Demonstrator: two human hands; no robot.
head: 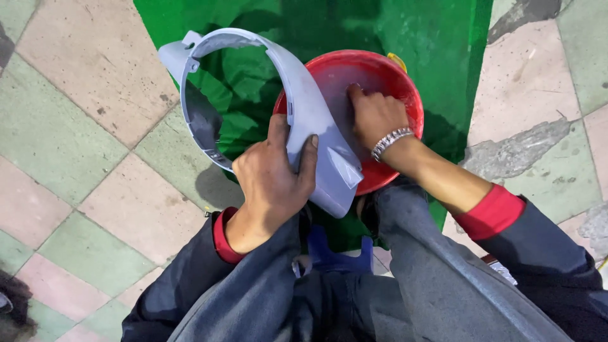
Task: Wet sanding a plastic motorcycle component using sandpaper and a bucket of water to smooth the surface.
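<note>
Gripping the grey curved plastic panel (304, 107) at its lower end, the left hand (272, 177) clamps it and props it over the red bucket (405, 82), seemingly to steady it. The right hand (375, 115) presses flat on the panel inside the bucket; whether it holds anything cannot be told. The bucket sits on a green sheet (354, 25) over tiled floor (76, 126).

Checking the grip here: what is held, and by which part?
The left hand clasps the grey curved panel near its lower end; the right hand presses on it.
</note>
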